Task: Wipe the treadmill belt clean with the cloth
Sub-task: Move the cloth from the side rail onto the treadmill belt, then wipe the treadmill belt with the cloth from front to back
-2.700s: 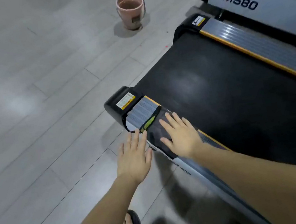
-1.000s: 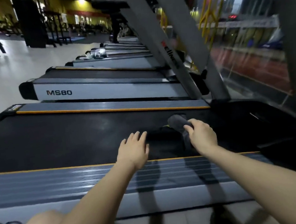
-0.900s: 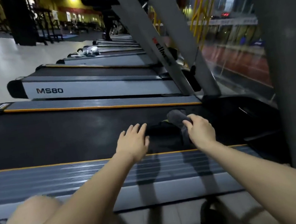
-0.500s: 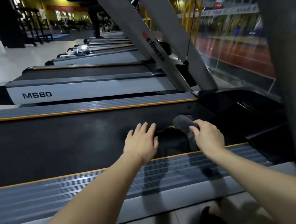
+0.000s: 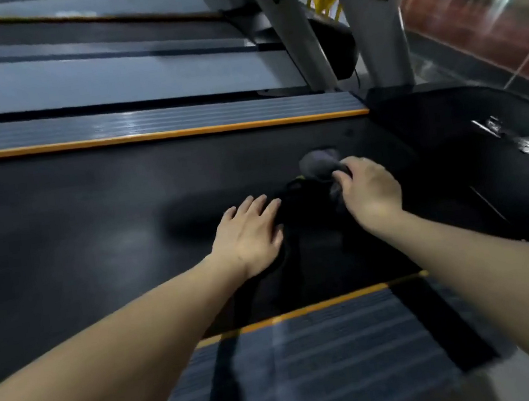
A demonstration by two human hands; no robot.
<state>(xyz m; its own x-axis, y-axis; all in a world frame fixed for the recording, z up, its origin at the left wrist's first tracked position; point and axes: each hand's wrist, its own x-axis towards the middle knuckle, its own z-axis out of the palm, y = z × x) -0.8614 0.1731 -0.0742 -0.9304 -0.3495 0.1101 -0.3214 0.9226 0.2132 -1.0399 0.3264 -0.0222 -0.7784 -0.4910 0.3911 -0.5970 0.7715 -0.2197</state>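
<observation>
Gripping cloth [image 5: 318, 163] (right hand [image 5: 371, 194]) on belt [image 5: 75, 232]

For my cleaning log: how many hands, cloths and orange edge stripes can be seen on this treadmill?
Hands: 2, left hand and right hand
Cloths: 1, grey cloth
Orange stripes: 2, far stripe and near stripe
Total: 5

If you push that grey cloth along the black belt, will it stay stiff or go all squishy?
Probably squishy. The cloth already looks bunched into a soft lump where the right hand grips it, so it likely folds and flops. It seems light, since fingers alone hold it. On the belt it would probably drag and crumple, not roll away. The left hand rests flat beside it.
</observation>
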